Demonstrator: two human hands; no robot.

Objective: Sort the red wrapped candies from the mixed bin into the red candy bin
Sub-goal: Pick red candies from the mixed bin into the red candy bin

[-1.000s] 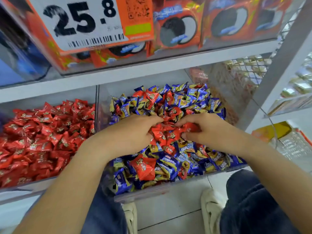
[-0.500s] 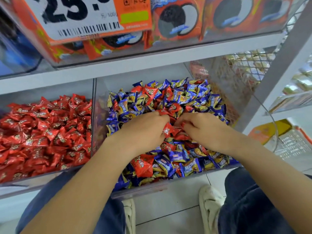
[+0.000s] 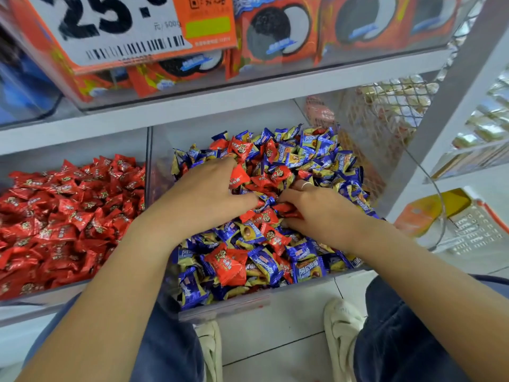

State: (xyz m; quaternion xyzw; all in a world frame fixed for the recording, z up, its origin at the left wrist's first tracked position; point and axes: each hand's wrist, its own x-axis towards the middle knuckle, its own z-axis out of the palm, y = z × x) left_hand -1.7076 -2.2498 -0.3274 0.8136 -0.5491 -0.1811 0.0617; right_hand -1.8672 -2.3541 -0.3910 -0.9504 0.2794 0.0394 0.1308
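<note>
**Both hands down in the mixed bin, gathering red candies**

I see the red wrapped candies (image 3: 264, 177) scattered through the mixed bin (image 3: 223, 310), a clear-walled tub on the lower shelf, heaped with blue-and-gold wrapped candies (image 3: 316, 150) around them. A cluster of red ones lies at the middle of the heap, right between my two hands.

My left hand (image 3: 209, 197) lies palm down on the pile with its fingers curled round a red candy (image 3: 238, 173) that shows beside the fingers. My right hand (image 3: 319, 213) is also palm down, fingers curled into the heap and closed over red wrappers (image 3: 286, 208) at its fingertips; a ring sits on one finger. The fingertips of the two hands nearly meet.

Just to the left, behind a shared clear wall, the red candy bin (image 3: 55, 295) holds a full bed of red candies only.

Above, the upper shelf (image 3: 248, 86) carries orange cookie packs (image 3: 278, 31) and a large price tag (image 3: 121, 26). A wire mesh panel (image 3: 385, 114) stands to the right of the bin. Below are blue trousers (image 3: 399, 340) and white shoes (image 3: 341, 326) on the tiled floor.
</note>
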